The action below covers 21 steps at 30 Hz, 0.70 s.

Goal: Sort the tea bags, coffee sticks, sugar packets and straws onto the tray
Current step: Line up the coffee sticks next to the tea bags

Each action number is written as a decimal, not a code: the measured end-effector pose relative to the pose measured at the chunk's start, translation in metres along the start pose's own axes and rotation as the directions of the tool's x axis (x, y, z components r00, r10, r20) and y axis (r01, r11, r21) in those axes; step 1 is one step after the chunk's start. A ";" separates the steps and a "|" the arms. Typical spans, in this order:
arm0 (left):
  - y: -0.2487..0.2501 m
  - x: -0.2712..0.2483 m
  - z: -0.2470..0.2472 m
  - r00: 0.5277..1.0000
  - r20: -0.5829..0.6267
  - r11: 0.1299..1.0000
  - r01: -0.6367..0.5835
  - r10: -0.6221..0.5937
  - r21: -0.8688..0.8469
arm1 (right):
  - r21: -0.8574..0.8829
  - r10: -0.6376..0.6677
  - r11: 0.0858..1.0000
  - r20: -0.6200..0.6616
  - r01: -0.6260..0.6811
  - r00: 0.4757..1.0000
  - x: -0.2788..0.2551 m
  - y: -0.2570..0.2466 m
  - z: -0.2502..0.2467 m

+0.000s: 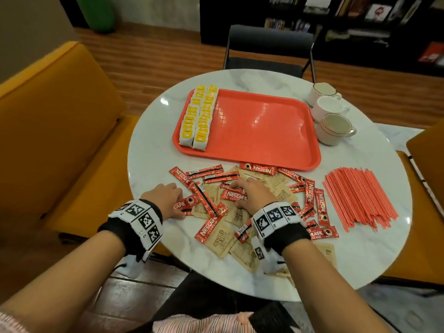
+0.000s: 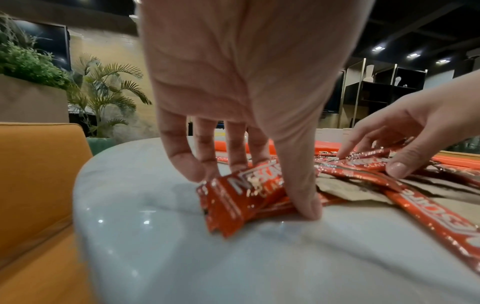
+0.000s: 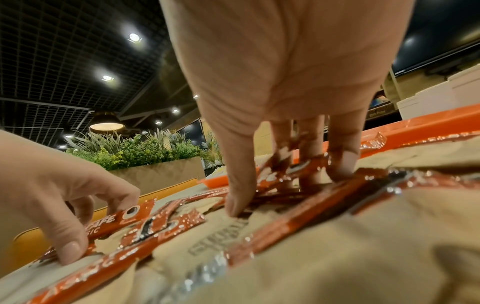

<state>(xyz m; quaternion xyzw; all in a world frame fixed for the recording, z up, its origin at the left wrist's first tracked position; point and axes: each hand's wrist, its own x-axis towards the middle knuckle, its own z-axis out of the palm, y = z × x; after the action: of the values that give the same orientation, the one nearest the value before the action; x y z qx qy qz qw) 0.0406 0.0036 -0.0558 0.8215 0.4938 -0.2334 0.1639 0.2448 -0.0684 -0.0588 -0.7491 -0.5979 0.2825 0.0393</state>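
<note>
- The left hand (image 1: 165,200) pinches a red coffee stick (image 2: 239,197) at the left edge of the pile, thumb on the near side and fingers on the far side, the sachet's end lifting off the marble table (image 1: 149,150)
- The right hand (image 1: 249,195) presses into the middle of the heap, thumb and fingertips (image 3: 340,164) bearing on overlapping red sticks; whether it actually grasps 1 or only pins them, I cannot tell
- The coffee sticks (image 1: 317,203) and the brown sugar packets (image 1: 223,239) lie mixed on the table, just in front of the red tray (image 1: 264,131)
- The tea bags (image 1: 197,116) already sit on the tray in 2 rows along its left edge; the rest of the tray is bare
- The straws (image 1: 358,195) lie in a loose bundle to the right of the pile, off the tray
- 3 cups (image 1: 334,128) stand beside the tray's right rim
- Handling, as I judge it: the sticks are light, glossy foil, likely slick and prone to slide over each other, so a pinch across the narrow width near 1 end should hold best
- The sugar packets look like soft paper, flat against the table, so an edge would need lifting before a grasp
</note>
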 end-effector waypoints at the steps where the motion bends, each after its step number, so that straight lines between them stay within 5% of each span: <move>1: 0.001 0.001 0.000 1.000 0.011 1.000 -0.005 0.005 0.008 | -0.015 0.000 1.000 0.008 0.000 1.000 0.000 0.000 0.001; 10: 0.015 0.006 -0.001 0.999 0.006 0.995 -0.033 0.033 0.092 | 0.030 0.044 0.999 -0.034 -0.043 0.998 -0.001 -0.001 0.006; 21: 0.005 0.011 -0.008 0.994 0.105 0.993 0.022 -0.010 -0.115 | 0.153 0.053 0.987 0.003 -0.053 0.999 0.005 0.002 0.002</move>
<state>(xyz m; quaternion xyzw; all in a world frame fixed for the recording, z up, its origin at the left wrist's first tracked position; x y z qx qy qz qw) 0.0512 0.0130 -0.0550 0.7933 0.5037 -0.2483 0.2350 0.2463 -0.0646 -0.0635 -0.7598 -0.5543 0.3279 0.0894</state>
